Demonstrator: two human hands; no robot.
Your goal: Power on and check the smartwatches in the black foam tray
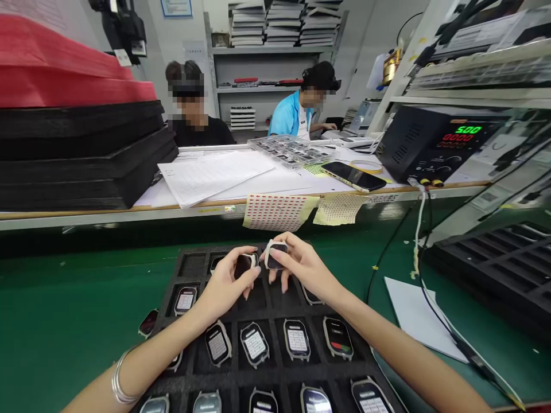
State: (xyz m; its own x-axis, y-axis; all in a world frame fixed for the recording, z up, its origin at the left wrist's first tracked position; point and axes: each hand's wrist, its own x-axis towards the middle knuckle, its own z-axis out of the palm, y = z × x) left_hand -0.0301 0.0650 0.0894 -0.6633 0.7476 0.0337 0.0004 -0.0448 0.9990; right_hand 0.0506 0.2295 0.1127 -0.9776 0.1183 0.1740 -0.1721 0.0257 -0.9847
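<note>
A black foam tray (275,312) with square compartments lies in front of me, with several strapless smartwatches in it. Above its far rows, my left hand (228,282) grips a smartwatch (243,265) with a dark screen between thumb and fingers. Close beside it, my right hand (305,265) pinches a second smartwatch (275,256) with a pale casing, thumb across its screen. The two watches are near each other; I cannot tell whether they touch. Nearer me, one watch (297,338) shows a lit white list, and another (338,337) shows red and green on its screen.
A dark watch (148,323) lies left of the tray. A power supply (443,143) with cables, a phone (353,175) and papers (210,172) occupy the raised shelf. Black trays (499,281) stand at right, a tall stack (73,155) at left. Two people sit beyond.
</note>
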